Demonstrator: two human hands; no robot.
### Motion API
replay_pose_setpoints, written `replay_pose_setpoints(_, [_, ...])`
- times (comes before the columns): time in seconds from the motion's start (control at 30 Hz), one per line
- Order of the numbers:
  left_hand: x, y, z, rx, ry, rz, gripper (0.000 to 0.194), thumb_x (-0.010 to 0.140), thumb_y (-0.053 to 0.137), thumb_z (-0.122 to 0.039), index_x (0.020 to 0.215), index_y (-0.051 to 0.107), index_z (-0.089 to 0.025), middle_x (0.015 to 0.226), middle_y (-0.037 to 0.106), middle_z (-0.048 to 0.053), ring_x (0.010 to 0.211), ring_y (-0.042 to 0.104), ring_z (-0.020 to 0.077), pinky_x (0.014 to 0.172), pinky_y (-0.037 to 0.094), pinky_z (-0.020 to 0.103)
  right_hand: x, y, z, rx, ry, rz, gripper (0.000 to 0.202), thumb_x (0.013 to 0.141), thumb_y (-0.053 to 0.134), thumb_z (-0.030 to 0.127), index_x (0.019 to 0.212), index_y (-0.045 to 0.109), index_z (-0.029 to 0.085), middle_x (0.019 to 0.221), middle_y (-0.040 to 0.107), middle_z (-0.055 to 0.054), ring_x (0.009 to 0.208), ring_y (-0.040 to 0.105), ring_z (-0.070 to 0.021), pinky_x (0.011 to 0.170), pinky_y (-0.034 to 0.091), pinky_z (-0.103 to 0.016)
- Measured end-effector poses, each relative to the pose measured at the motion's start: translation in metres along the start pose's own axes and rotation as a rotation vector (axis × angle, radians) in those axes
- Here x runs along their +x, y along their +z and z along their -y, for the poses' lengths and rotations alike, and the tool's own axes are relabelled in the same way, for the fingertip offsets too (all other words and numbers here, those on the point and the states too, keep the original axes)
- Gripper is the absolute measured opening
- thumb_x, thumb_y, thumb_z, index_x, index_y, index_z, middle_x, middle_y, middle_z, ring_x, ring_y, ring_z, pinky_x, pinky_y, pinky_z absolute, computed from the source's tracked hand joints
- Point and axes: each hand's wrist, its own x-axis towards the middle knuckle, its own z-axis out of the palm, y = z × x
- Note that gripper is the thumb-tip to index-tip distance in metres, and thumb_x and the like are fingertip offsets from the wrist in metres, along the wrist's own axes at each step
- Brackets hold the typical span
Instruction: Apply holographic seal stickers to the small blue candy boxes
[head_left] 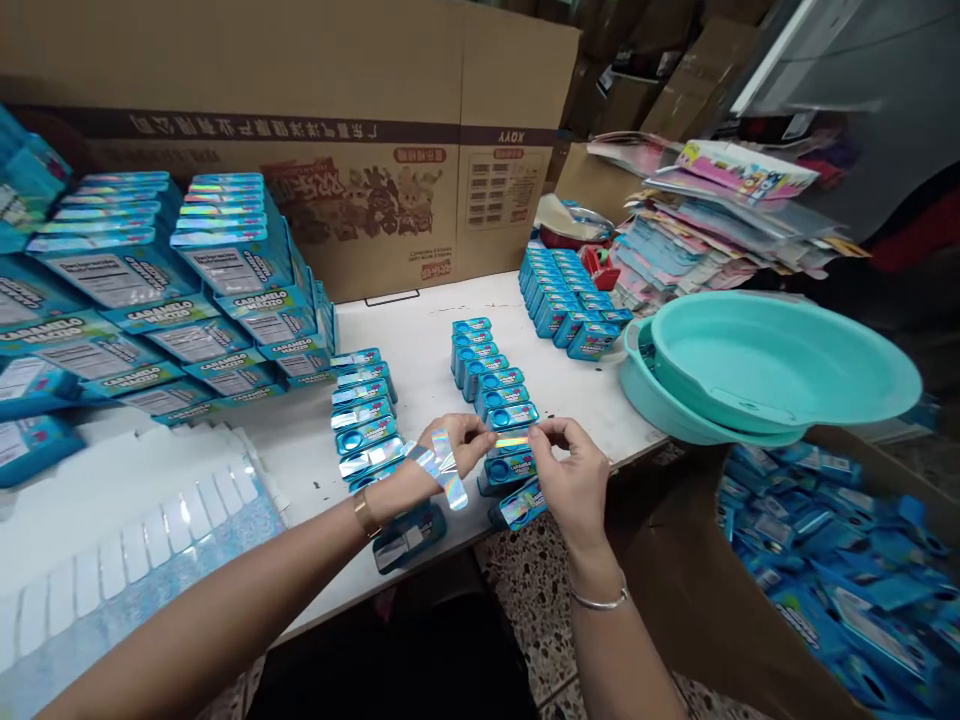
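Note:
Between my two hands a shiny holographic sticker strip (pixel 513 440) is stretched over a blue candy box in the middle row. My left hand (pixel 454 445) pinches the strip's left end, and more holographic strips (pixel 444 468) cling to the back of that hand. At the right end, my right hand (pixel 574 470) is closed with thumb and finger on the strip. A row of blue boxes (pixel 501 379) runs away from me beyond the hands. Nearest to me, a box with a shiny strip (pixel 523 505) lies at an angle by the table edge.
Left of my hands stands another row of boxes (pixel 364 388). Stacked display cartons (pixel 232 262) and sticker sheets (pixel 150 545) lie farther left. Turquoise basins (pixel 787 360) overhang the table's right side, above a carton of loose blue boxes (pixel 825 560). A big cardboard box (pixel 300 70) blocks the back.

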Motion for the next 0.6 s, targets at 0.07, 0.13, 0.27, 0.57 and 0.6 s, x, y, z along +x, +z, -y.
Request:
replay_pose_setpoints(0.07, [0.008,-0.001,0.001,0.075,-0.027,0.025,0.029,0.086,0.05,-0.037,0.069,0.062,-0.017,0.059,0.055,-0.002,0.056,0.048,0.0124,0.051,0.028,0.025,0.003,0.005,-0.007,-0.056,-0.047,-0.012,0.014,0.087,0.059,0.031,0.08,0.065,0.022,0.083,0.068,-0.004,0.086,0.063,-0.0225,0.082,0.047,-0.036])
replay_pose_setpoints(0.13, [0.011,0.0,0.002,0.134,-0.049,0.044,0.028,0.086,0.05,-0.035,0.071,0.065,-0.016,0.061,0.058,-0.001,0.057,0.051,0.0132,0.052,0.029,0.025,0.005,0.008,-0.014,-0.08,-0.068,-0.018,0.014,0.087,0.059,0.031,0.079,0.065,0.021,0.092,0.067,-0.007,0.097,0.063,-0.0251,0.088,0.047,-0.039])
replay_pose_setpoints(0.27, [0.014,0.005,0.008,0.199,-0.071,0.073,0.027,0.086,0.052,-0.031,0.081,0.073,-0.016,0.072,0.069,0.002,0.064,0.058,0.0155,0.058,0.037,0.025,0.005,0.011,-0.024,-0.062,-0.023,0.019,0.014,0.087,0.058,0.031,0.079,0.065,0.022,0.102,0.065,-0.009,0.104,0.063,-0.0255,0.092,0.047,-0.039])
replay_pose_setpoints(0.57, [0.024,0.018,0.012,0.263,-0.175,0.183,0.027,0.088,0.054,-0.028,0.091,0.077,-0.015,0.073,0.071,0.003,0.064,0.06,0.0146,0.055,0.038,0.022,0.009,0.013,-0.029,-0.17,-0.026,0.145,0.01,0.085,0.052,0.026,0.082,0.061,0.022,0.103,0.062,-0.009,0.1,0.063,-0.0257,0.088,0.048,-0.039])
replay_pose_setpoints(0.6, [0.024,0.017,0.01,0.275,-0.176,0.192,0.027,0.088,0.053,-0.029,0.091,0.077,-0.014,0.073,0.071,0.003,0.063,0.061,0.0147,0.054,0.039,0.022,0.009,0.014,-0.03,-0.182,-0.021,0.15,0.01,0.085,0.052,0.026,0.088,0.06,0.022,0.103,0.061,-0.009,0.099,0.063,-0.0262,0.088,0.049,-0.04])
